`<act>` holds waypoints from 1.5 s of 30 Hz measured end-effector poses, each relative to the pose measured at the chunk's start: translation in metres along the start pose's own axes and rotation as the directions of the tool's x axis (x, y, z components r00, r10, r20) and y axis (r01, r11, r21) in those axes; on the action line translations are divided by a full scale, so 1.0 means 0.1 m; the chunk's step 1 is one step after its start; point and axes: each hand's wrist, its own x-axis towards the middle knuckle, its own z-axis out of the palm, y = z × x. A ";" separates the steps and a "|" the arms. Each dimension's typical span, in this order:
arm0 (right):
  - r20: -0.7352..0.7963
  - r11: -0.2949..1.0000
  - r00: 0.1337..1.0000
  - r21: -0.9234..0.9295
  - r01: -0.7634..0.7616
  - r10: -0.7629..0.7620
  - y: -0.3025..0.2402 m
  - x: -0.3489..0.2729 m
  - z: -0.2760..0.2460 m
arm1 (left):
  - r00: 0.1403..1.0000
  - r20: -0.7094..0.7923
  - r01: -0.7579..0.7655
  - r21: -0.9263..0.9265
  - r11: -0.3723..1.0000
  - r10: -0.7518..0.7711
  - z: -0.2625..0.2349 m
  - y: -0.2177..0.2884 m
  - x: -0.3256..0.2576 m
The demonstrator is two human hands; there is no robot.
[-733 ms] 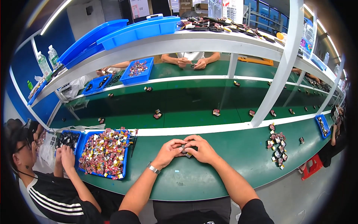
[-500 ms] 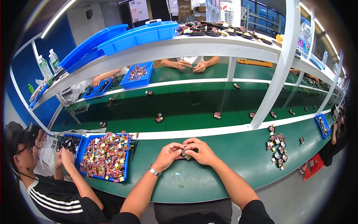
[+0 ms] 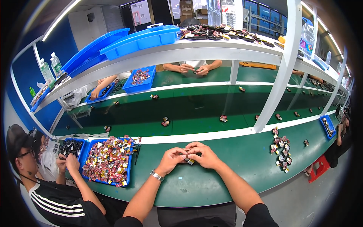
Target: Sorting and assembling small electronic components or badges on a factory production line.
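Over the green worktop (image 3: 211, 181) my left hand (image 3: 172, 159) and my right hand (image 3: 203, 154) meet, thumbs and fingers pinched round one small assembly (image 3: 190, 161). Its black edge and silver-and-yellow part show beneath my fingers; the rest is hidden. A watch sits on my left wrist. To the left, a blue tray (image 3: 130, 166) is heaped with small red, silver and yellow wired parts (image 3: 107, 160). Thin black tools (image 3: 137, 150) lie against its right side. Off to my right is a loose pile of similar red-and-black assemblies (image 3: 280, 149).
Beyond a white rail (image 3: 211, 135), spaced assemblies lie on a dark green conveyor belt (image 3: 196, 113). A white post (image 3: 278, 72) and an overhead shelf (image 3: 227, 47) with blue trays stand ahead. A co-worker (image 3: 49, 189) sits close at left, by a tray of black parts (image 3: 72, 146).
The assemblies on the belt have shifted slightly right. My fingers have adjusted a little around the small assembly, showing more of its black edge. The left co-worker's hands have moved apart slightly.
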 end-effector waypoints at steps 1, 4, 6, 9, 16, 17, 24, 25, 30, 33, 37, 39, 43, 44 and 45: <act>-0.001 1.000 1.000 0.001 -0.001 0.001 0.00 0.00 -0.01 | 1.000 0.004 -0.006 0.012 1.000 0.006 0.00 0.00 0.01; 0.002 1.000 1.000 0.003 -0.012 0.012 -0.03 0.00 -0.01 | 1.000 0.005 -0.013 0.030 0.999 0.013 0.01 0.00 0.01; 0.010 0.999 0.999 0.024 -0.042 0.042 -0.05 0.00 -0.01 | 1.000 0.004 -0.013 0.037 0.999 0.012 0.03 0.01 0.01; 0.000 0.998 0.999 -0.030 -0.053 0.053 -0.09 0.01 -0.03 | 1.000 -0.028 0.000 0.065 0.998 0.002 0.03 -0.01 0.02; 0.015 0.962 1.000 -0.272 0.000 0.005 -0.26 -0.04 -0.01 | 0.995 -0.021 0.100 0.010 0.995 -0.100 0.00 -0.08 0.02; 0.016 0.948 1.000 -0.317 0.001 0.004 -0.26 -0.04 0.01 | 0.994 -0.018 0.104 0.022 0.994 -0.104 -0.01 -0.08 0.02; -0.074 0.875 0.993 -0.482 0.044 -0.091 -0.18 -0.08 0.07 | 0.994 -0.036 0.108 0.020 0.994 -0.107 0.07 -0.06 0.04; -0.076 0.876 0.993 -0.481 0.041 -0.088 -0.18 -0.07 0.09 | 0.994 -0.047 0.099 0.021 0.995 -0.098 0.06 -0.05 0.04; -0.163 0.891 0.971 -0.446 0.085 -0.175 -0.16 -0.06 0.14 | 0.996 -0.050 0.079 -0.016 0.997 -0.079 0.03 -0.06 0.04; -0.159 0.913 0.975 -0.400 0.083 -0.158 -0.10 -0.06 0.17 | 0.996 -0.036 0.076 -0.015 0.997 -0.077 0.00 -0.08 0.04; -0.184 0.944 0.974 -0.323 0.064 -0.129 -0.07 -0.06 0.19 | 0.997 -0.024 0.073 -0.043 0.996 -0.074 0.00 -0.08 0.04; -0.210 0.956 0.973 -0.293 0.027 -0.092 -0.04 -0.06 0.20 | 0.996 -0.032 0.079 -0.045 0.996 -0.080 0.00 -0.08 0.04; -0.222 0.958 0.972 -0.287 0.009 -0.076 -0.06 -0.07 0.24 | 0.998 -0.027 0.061 -0.073 0.995 -0.063 -0.03 -0.11 0.04; -0.231 0.957 0.970 -0.291 0.002 -0.072 -0.07 -0.07 0.25 | 0.998 -0.022 0.059 -0.082 0.995 -0.061 -0.05 -0.12 0.04; -0.242 0.955 0.968 -0.296 -0.008 -0.067 -0.07 -0.07 0.25 | 0.998 -0.021 0.060 -0.082 0.995 -0.062 -0.02 -0.10 0.05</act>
